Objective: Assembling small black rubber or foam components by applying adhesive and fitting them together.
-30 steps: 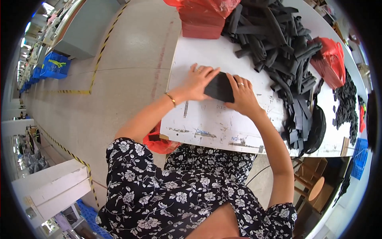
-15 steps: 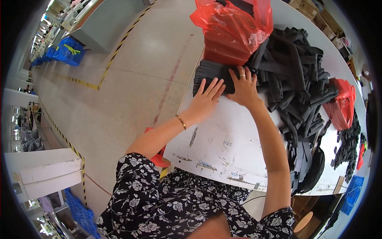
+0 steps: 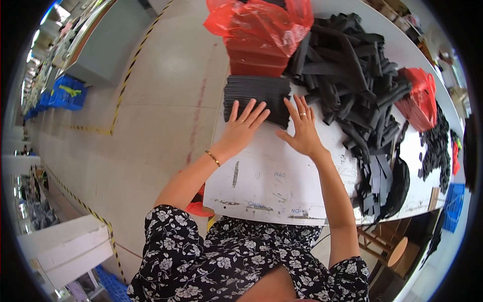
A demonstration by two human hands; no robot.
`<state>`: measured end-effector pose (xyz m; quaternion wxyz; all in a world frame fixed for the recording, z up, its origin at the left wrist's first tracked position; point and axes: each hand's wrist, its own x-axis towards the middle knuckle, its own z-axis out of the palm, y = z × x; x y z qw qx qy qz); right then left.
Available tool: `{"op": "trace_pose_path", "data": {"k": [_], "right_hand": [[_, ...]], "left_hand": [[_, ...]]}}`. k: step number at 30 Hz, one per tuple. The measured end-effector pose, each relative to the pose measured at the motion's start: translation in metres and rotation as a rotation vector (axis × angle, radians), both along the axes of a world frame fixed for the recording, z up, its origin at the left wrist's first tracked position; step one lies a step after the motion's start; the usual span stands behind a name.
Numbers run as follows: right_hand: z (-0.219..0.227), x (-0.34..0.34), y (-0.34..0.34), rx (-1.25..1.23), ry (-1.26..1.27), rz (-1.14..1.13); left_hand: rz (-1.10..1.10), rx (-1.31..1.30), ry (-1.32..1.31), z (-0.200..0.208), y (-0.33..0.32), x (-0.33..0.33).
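A neat stack of black fabric strips [image 3: 256,93] lies on the white table [image 3: 261,176], close to its left edge. My left hand [image 3: 241,127] rests on the stack's near left part, fingers spread and nothing held. At the stack's near right corner is my right hand [image 3: 302,128], its fingers apart and thumb pointing left. Directly behind the stack stands a red plastic bag [image 3: 261,40] with dark pieces showing at its top. To the right, a loose heap of black fabric strips [image 3: 347,70] spreads over the table.
A second red bag [image 3: 418,98] and small black pieces [image 3: 436,146] sit farther right. Flat dark pieces [image 3: 375,183] lie near the front edge beside a black bag [image 3: 400,186]. A wooden stool [image 3: 395,249] stands below. Blue crates [image 3: 68,93] are on the floor at left.
My right hand has drawn back from the top of the stack to its near right corner, uncovering more of it. My left hand stays on the stack. The whole view has shifted.
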<state>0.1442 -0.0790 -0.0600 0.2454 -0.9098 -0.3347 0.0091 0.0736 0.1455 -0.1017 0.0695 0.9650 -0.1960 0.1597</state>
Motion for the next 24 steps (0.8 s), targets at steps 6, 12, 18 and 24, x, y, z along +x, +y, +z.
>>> {"op": "trace_pose_path", "data": {"k": [6,12,18,24], "right_hand": [[-0.006,-0.045,-0.07,0.142,0.126,-0.2],[-0.002,-0.074,-0.1,0.201,0.085,-0.316],[0.052,-0.027,-0.139,0.365,-0.328,-0.587],[0.091,0.102,-0.168,0.297,-0.452,-0.968]], "left_hand": [[0.004,-0.041,-0.048,0.01,-0.009,0.009],[-0.002,-0.02,0.034,0.012,-0.011,0.017],[-0.134,-0.084,0.121,0.032,-0.041,-0.013],[-0.319,-0.461,0.145,0.046,-0.117,-0.004]]}}
